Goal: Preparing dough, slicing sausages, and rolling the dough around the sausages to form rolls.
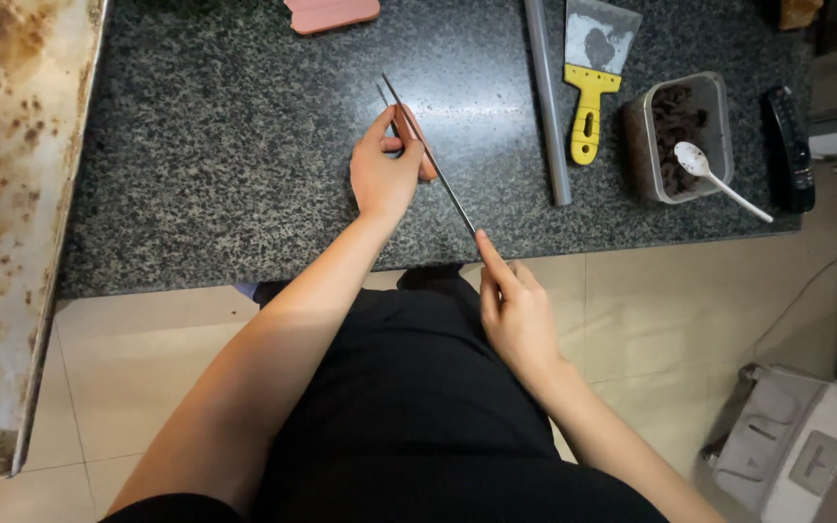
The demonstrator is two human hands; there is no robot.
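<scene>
Long thin knife blade [430, 155], seen edge-on, slanting across near edge of dark speckled granite counter [225, 174], from far-left tip down to near-right end. Small pink piece [421, 145] just under blade, touching it.

Going left to right:

Far left: worn, rust-stained metal baking tray [12, 213], reaching from far edge to near floor.

Far, centre-left: pink ridged block [331, 14], cut off by top edge.

Centre: left hand [383, 169], fingers curled and closed around pink piece, thumb and forefinger pinching it against blade.

Slightly right and nearer: right hand [513, 315], below counter edge, closed on near end of blade, forefinger stretched along its back. Handle itself hidden inside hand.

Right of blade: grey metal rod [547, 97] lying far-to-near, well apart from hands.

Just beside rod: scraper [588, 87] with yellow handle and soiled steel blade.

Further right: clear plastic box [680, 136] with dark brown pieces inside, white spoon [719, 179] leaning out over its near-right corner.

Right edge of counter: black remote-like object [791, 145].

Near right, on tiled floor: grey-white appliance [796, 446], only partly visible.
</scene>
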